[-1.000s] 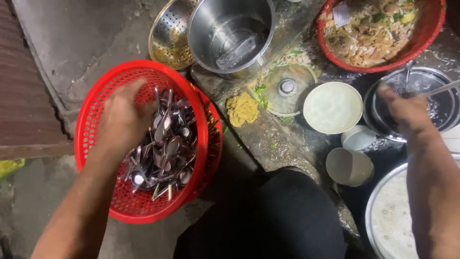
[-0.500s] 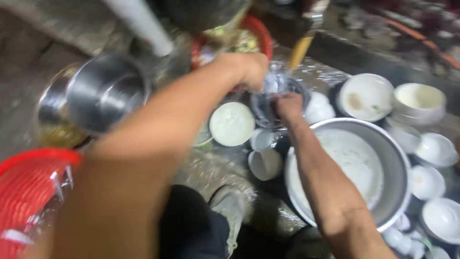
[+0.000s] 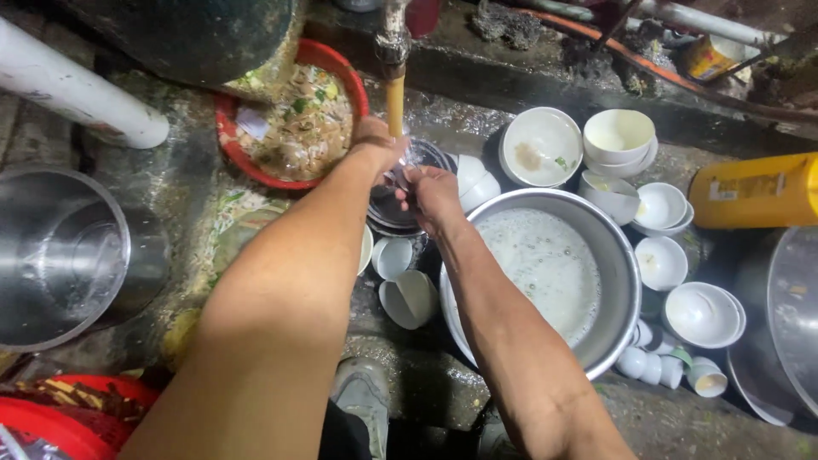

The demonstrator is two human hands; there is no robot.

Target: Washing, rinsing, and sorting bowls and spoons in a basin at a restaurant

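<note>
My left hand [image 3: 375, 143] and my right hand [image 3: 431, 192] meet under a tap [image 3: 393, 47], in its thin stream of water [image 3: 394, 106]. Both have their fingers curled, fingertips close together, just above a shallow metal bowl [image 3: 385, 217]. Something small and shiny glints between the fingers, but I cannot tell what it is or which hand grips it. Right of my right forearm stands a large metal basin [image 3: 626, 273] full of cloudy, soapy water.
A red basket of food scraps [image 3: 294, 123] sits behind the left hand. A metal pot [image 3: 60, 255] and white pipe [image 3: 81, 94] stand left, a red cutlery basket [image 3: 38, 422] bottom left. Several white bowls [image 3: 660, 230], small cups [image 3: 409, 298] and a yellow container [image 3: 758, 192] crowd the right.
My left hand left the red cutlery basket and swung right to join my right hand at the metal bowl. My view shifted right and now shows both hands under the tap.
</note>
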